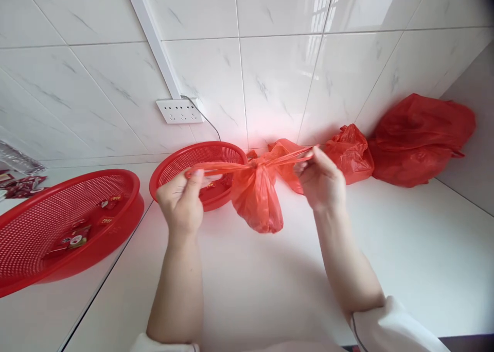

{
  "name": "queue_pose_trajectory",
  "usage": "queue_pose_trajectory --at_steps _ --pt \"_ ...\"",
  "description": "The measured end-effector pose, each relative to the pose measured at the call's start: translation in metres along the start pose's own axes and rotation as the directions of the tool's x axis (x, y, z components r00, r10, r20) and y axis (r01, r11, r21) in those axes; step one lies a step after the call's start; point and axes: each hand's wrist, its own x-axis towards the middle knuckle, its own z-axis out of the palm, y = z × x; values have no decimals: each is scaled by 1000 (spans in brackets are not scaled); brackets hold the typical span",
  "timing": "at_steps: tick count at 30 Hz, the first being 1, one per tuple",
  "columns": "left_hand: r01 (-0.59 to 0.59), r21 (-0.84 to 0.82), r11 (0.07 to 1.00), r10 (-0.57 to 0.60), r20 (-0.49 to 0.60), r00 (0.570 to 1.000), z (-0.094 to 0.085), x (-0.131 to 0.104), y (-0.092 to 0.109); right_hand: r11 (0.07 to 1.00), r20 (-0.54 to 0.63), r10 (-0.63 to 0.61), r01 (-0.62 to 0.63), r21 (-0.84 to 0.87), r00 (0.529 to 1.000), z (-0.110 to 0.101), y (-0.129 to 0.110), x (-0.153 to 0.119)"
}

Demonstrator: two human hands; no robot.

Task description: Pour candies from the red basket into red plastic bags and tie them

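A red plastic bag (pixel 259 203) hangs in the middle, its neck gathered and its two handles pulled out sideways. My left hand (pixel 182 200) grips the left handle between thumb and fingers. The right handle is pinched in my right hand (pixel 321 179). The handles cross at a twist or knot above the rounded body of the bag; its contents cannot be made out. The bag looks raised above the white table.
Red mesh baskets, a large one (pixel 127 221) at left and another (pixel 165 174) behind my left hand, hold small red packets. A tied bag (pixel 351 156) and a bigger red bag (pixel 420 141) stand by the tiled wall. A socket strip (pixel 179 111) is on the wall.
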Motion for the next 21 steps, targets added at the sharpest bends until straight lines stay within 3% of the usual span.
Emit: queue_pose_trajectory --at_steps 3,5,7,10,12,13,15,17,18,20,21 --pt "104 -55 993 -105 -5 994 -8 8 -2 985 -98 -174 172 -31 980 -22 -10 9" --pt "163 -84 983 -159 53 986 -6 10 -4 953 -127 -300 289 -96 946 -31 -15 12" --pt "211 -93 973 -197 136 971 -1 10 -6 934 -104 -333 313 -171 937 -33 -18 13" --pt "291 -83 953 -258 279 925 10 7 -9 929 38 -155 159 -333 987 -28 -16 5" --pt "336 -66 940 -291 363 885 17 4 -11 850 214 -4 115 -513 977 -24 -10 -8" --pt "351 -56 935 -300 404 864 20 2 -11 777 317 70 148 -612 946 -22 -5 -17" --pt "372 -27 928 -311 494 812 24 -2 -11 576 497 230 295 -763 837 -18 8 -38" --pt "363 19 932 -304 590 748 27 -5 -9 366 564 390 440 -820 728 -17 20 -59" --pt "343 53 938 -295 641 708 26 -6 -7 283 556 452 480 -831 697 -18 22 -68" --pt "276 127 953 -277 733 621 23 -6 -3 171 498 526 489 -856 689 -24 19 -79" --pt "238 163 958 -275 760 588 19 -5 -1 126 451 538 461 -878 712 -30 11 -81"
